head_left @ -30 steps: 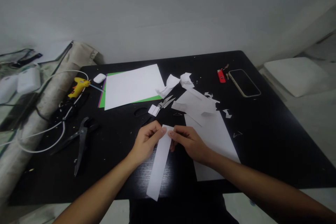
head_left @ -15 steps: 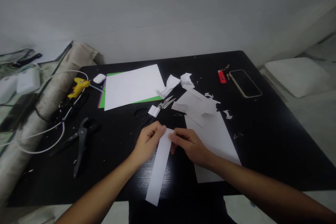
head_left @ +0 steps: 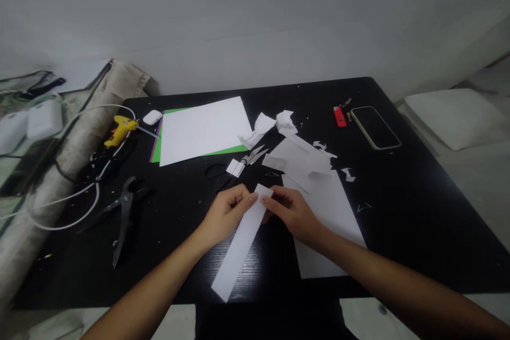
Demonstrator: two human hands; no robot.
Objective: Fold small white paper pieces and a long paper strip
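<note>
A long white paper strip (head_left: 241,248) slants over the table's near edge, its far end pinched between both hands. My left hand (head_left: 229,210) grips the strip's left edge, thumb on top and fingers curled beneath. From the other side my right hand (head_left: 292,212) pinches the same end, its thumb close to the left one; its fingertips are partly hidden under the paper. Just beyond the hands lie open scissors (head_left: 253,156) beside a small folded paper piece (head_left: 235,168). A white sheet (head_left: 330,223) lies under my right wrist, with paper scraps (head_left: 300,159) on top.
The black table (head_left: 414,212) also bears a stack of white and coloured sheets (head_left: 203,130), crumpled paper (head_left: 286,122), a red lighter (head_left: 339,116) and a phone (head_left: 375,127). At left are black-handled pliers (head_left: 126,207), a yellow glue gun (head_left: 120,130) and a white cable (head_left: 96,204).
The strip has turned, its near end swinging left and its far end rising a little past my thumbs. Both hands still hold it, and the right has shifted slightly.
</note>
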